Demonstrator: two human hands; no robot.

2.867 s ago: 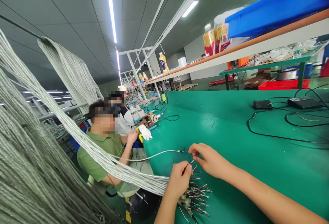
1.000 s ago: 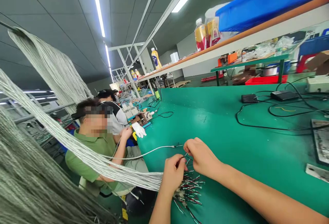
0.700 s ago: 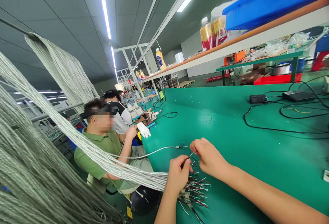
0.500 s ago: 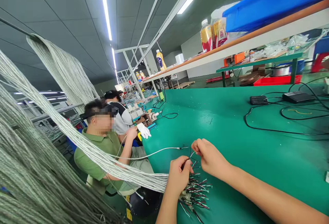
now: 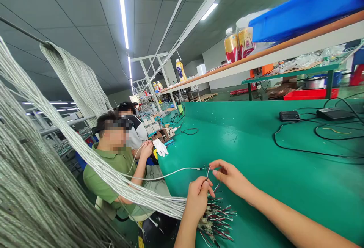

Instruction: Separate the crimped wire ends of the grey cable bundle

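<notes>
While the left hand [image 5: 197, 198] is closed around some thin wires [image 5: 206, 178], the right hand [image 5: 231, 179] reaches to their tips with thumb and finger near together, but I cannot tell if this grip pinches a wire. These wires come out at the end of a pale cable [image 5: 173, 170], which runs in the air over the green tabletop [image 5: 256, 138] toward the hands. Below the hands, many cable ends [image 5: 217, 217] with red, white and black wires lie spread on the tabletop. They seem to belong to a thick grey cable bundle [image 5: 113, 176], which hangs from a rod [image 5: 22, 30] and passes just left of the left hand, so it stands close in the way. Further along sits a co-worker in a green shirt [image 5: 98, 181], and a white glove [image 5: 160, 147] lies on the tabletop.
</notes>
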